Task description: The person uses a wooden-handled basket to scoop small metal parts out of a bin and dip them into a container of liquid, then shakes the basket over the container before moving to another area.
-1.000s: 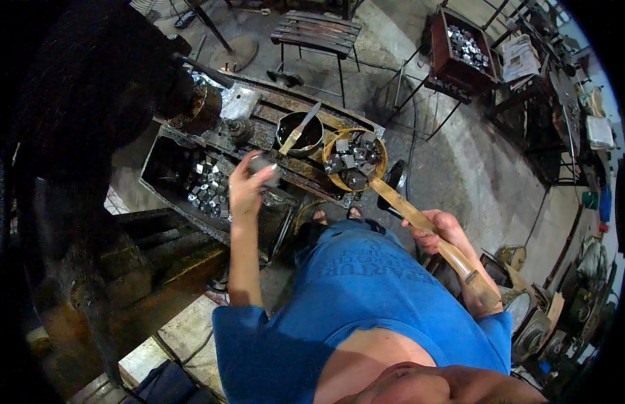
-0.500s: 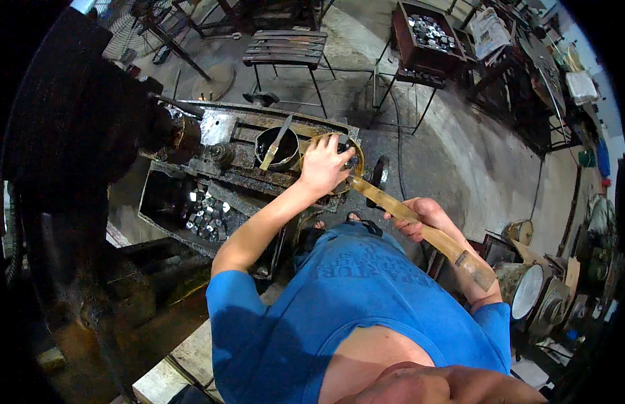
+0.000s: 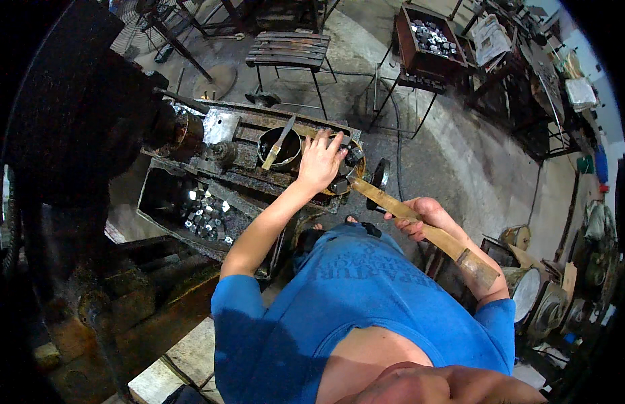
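My left hand [image 3: 319, 163] lies over the left part of a round yellow-rimmed container [image 3: 363, 163], fingers spread and apart. Dark blocky pieces [image 3: 353, 155] show in the container beside the fingertips; whether the hand touches any of them is hidden. With my right hand [image 3: 420, 217] I grip a long, flat wooden strip [image 3: 454, 248] around its middle. Its far end reaches the container's near right edge, and its broad near end rests along my right forearm. A dark pot [image 3: 297, 151] stands left of my left hand, with a flat brush [image 3: 275, 155] laid across it.
The machine bed [image 3: 248, 138] carries the pot and container. Below it, a metal bin [image 3: 147, 212] holds several small shiny blocks. A dark machine column [image 3: 63, 135] rises at left. A slatted stool [image 3: 289, 48] and a box of metal pieces [image 3: 410, 64] stand beyond. A handwheel [image 3: 382, 176] sits right of the container.
My left hand has drawn slightly left over the container, and more of the dark pieces show beside its fingers. My right hand keeps its hold on the wooden strip.
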A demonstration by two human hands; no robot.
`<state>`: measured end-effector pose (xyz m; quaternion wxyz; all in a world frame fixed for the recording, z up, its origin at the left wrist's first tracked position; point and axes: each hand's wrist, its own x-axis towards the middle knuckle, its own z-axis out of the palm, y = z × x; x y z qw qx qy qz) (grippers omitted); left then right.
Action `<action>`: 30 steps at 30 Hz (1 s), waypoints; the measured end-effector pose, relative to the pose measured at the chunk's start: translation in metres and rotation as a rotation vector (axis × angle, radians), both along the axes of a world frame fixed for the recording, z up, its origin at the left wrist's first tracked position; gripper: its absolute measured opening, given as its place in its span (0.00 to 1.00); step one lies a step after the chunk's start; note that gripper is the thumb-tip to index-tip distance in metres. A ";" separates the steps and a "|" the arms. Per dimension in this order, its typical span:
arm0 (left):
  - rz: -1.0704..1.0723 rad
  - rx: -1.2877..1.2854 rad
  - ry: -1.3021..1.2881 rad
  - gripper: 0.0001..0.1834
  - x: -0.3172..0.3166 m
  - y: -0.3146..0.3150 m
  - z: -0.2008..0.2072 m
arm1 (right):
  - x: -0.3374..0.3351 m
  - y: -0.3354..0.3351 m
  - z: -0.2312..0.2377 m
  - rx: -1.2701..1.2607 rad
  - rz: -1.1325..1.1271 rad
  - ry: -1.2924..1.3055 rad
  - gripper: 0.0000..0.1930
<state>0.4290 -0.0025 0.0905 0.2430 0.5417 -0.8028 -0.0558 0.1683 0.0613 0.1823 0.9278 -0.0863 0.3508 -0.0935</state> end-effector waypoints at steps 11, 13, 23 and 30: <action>-0.217 -0.070 -0.185 0.24 -0.014 0.023 0.018 | -0.009 0.012 0.001 -0.165 0.010 0.147 0.27; -0.247 -0.067 -0.116 0.23 -0.013 0.028 0.019 | -0.010 0.013 0.007 -0.207 0.088 0.227 0.24; -0.095 0.211 0.786 0.09 0.000 0.104 0.038 | 0.007 0.038 0.005 -0.042 -0.078 0.050 0.21; -0.189 1.449 1.845 0.26 -0.049 0.141 -0.031 | 0.027 0.061 0.009 -0.034 -0.135 0.010 0.17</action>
